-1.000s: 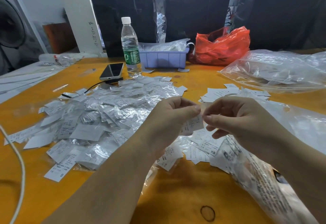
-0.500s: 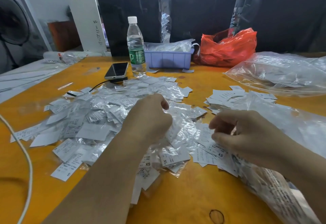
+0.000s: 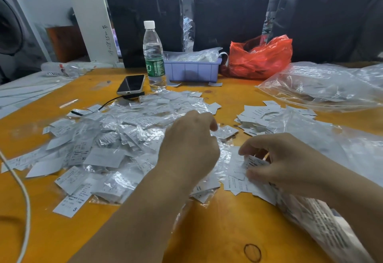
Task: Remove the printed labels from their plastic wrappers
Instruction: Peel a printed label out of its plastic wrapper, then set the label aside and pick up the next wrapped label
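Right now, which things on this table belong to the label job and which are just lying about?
Job: wrapped labels pile; unwrapped labels stack; left hand; right hand.
Lying about: water bottle; phone; red bag; white cable.

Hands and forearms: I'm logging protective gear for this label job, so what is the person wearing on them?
Nothing shows. The left hand and the right hand are bare: no gloves, rings, watch or bands. Both forearms are uncovered to the frame edge, with no sleeve visible.
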`<state>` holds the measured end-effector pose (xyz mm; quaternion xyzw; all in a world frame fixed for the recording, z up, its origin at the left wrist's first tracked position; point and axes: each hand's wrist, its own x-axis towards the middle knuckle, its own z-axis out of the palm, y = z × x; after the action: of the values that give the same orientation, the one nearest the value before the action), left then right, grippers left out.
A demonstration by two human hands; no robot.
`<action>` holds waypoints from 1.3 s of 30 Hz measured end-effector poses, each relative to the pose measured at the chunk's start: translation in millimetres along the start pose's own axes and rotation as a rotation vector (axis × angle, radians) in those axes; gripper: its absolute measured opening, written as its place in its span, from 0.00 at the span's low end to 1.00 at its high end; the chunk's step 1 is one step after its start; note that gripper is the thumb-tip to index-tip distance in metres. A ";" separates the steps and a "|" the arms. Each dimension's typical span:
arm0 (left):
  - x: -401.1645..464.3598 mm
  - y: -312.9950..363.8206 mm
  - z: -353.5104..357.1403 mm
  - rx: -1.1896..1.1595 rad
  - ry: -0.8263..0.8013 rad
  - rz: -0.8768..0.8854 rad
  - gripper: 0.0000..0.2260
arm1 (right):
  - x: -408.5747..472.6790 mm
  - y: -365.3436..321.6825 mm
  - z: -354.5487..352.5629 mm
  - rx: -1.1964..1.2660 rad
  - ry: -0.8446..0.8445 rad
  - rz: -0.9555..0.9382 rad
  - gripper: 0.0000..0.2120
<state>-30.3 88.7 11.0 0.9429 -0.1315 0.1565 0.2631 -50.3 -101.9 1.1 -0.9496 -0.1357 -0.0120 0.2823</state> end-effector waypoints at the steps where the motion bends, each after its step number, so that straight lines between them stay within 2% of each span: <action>1: -2.2 2.9 1.3 -0.058 -0.038 0.019 0.07 | 0.7 -0.1 0.7 0.046 0.031 -0.021 0.14; 3: -5.1 7.2 3.9 -0.182 -0.121 0.032 0.04 | 2.2 -0.6 0.9 0.162 0.086 -0.077 0.13; 5: -5.7 9.2 7.3 -0.245 -0.217 0.019 0.09 | 2.8 -1.1 -0.1 0.240 0.111 -0.140 0.14; 9: -7.3 15.0 14.8 -0.360 -0.378 -0.023 0.16 | 1.1 -2.4 3.2 0.309 0.129 -0.211 0.25; 13: -6.8 15.7 19.5 -0.416 -0.338 -0.045 0.10 | 1.0 -5.0 4.0 0.270 0.138 -0.266 0.25; 16: -5.9 12.9 21.7 -0.393 -0.379 -0.043 0.05 | 0.1 -6.8 -1.2 0.207 0.044 -0.235 0.25; 20: -6.8 13.7 23.7 -0.431 -0.371 -0.010 0.07 | 2.1 -3.7 -9.9 0.129 0.049 -0.140 0.23; 23: -7.6 15.6 22.7 -0.459 -0.339 0.026 0.07 | 4.3 0.4 -13.4 0.090 -0.021 -0.061 0.15; 26: -7.6 14.4 20.3 -0.456 -0.308 0.036 0.08 | 5.7 0.8 -12.2 0.129 -0.041 -0.066 0.09; 34: -5.3 12.6 20.0 -0.425 -0.278 0.046 0.11 | 9.1 -8.9 -11.1 0.055 0.073 -0.117 0.14; 39: -6.4 14.4 19.8 -0.404 -0.292 0.073 0.11 | 8.5 -14.3 -13.3 -0.044 0.039 -0.111 0.10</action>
<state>-36.5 67.2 -0.9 0.8783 -0.2305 -0.0014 0.4189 -45.2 -95.5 20.7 -0.9462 -0.1826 -0.0490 0.2628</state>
